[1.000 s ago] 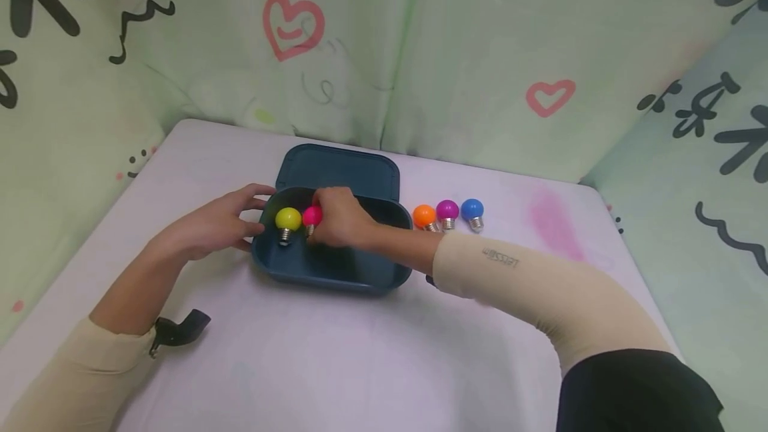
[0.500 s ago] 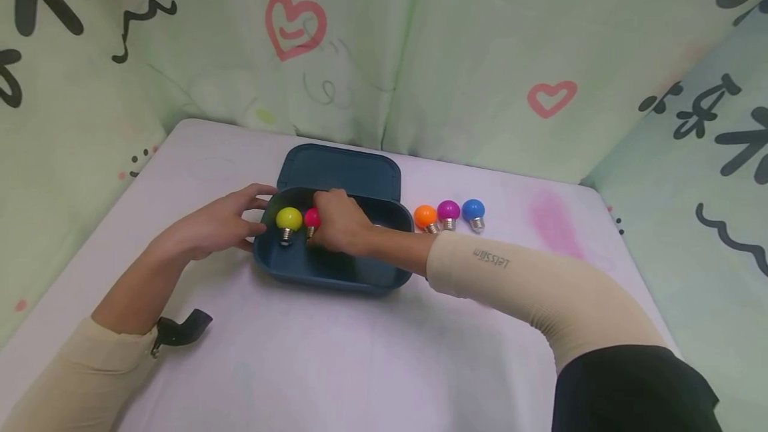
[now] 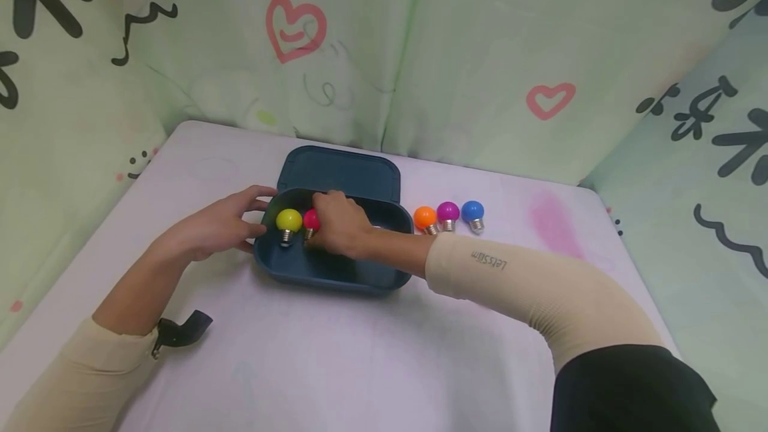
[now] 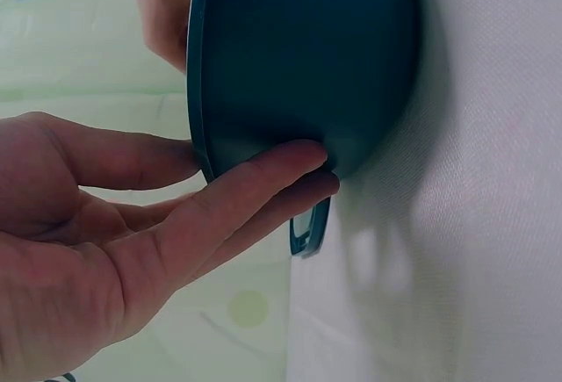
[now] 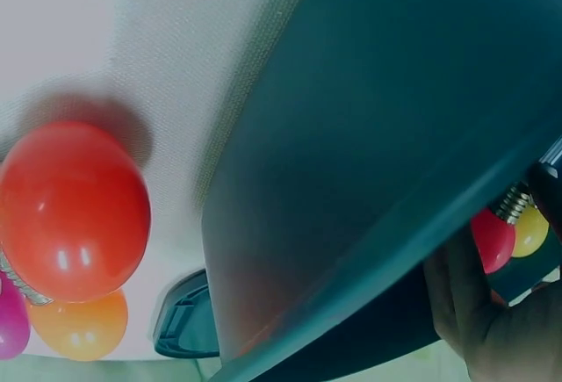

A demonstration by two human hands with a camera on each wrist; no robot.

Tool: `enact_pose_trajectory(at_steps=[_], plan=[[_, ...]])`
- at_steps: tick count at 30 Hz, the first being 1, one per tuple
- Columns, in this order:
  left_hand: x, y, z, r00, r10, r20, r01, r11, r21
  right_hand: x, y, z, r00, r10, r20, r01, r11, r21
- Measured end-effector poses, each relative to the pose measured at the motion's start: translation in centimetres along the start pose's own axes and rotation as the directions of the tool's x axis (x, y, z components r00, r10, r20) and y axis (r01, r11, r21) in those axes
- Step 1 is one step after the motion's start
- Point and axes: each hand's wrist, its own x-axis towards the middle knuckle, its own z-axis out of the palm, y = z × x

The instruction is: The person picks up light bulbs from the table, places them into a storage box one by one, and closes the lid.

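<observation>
A dark teal storage box [image 3: 336,282] stands uncovered on the table. My left hand [image 3: 210,219] touches its left end with straight, spread fingers. In the left wrist view, fingertips [image 4: 303,154] lie along the outer wall, and another finger meets the rim. My right hand [image 3: 342,222] reaches inside and grips a pinkish-red light bulb [image 3: 311,220], which it partly covers. The same bulb [image 5: 493,240] shows between thumb and fingers in the right wrist view. Left of it in the box lies a yellow light bulb [image 3: 289,221], its metal base toward me.
The box's lid [image 3: 339,169] lies behind it. Right of the box sit an orange bulb [image 3: 425,217], a magenta bulb [image 3: 448,212] and a blue bulb [image 3: 473,211]. Another red bulb [image 5: 75,211] near them is hidden behind my right forearm in the head view.
My right hand has shifted slightly left and toward me inside the box, along with the red bulb. The left hand and the other bulbs stay put.
</observation>
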Motion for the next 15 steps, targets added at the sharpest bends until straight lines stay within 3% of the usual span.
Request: enact_pose_trajectory(at_steps=[15], plan=[[-0.2,0.0,0.0,1.0,0.02,0.004,-0.019,1.0,-0.012,-1.0,0.1,-1.0,1.0,-0.024,-0.016,0.024,1.0,0.003]])
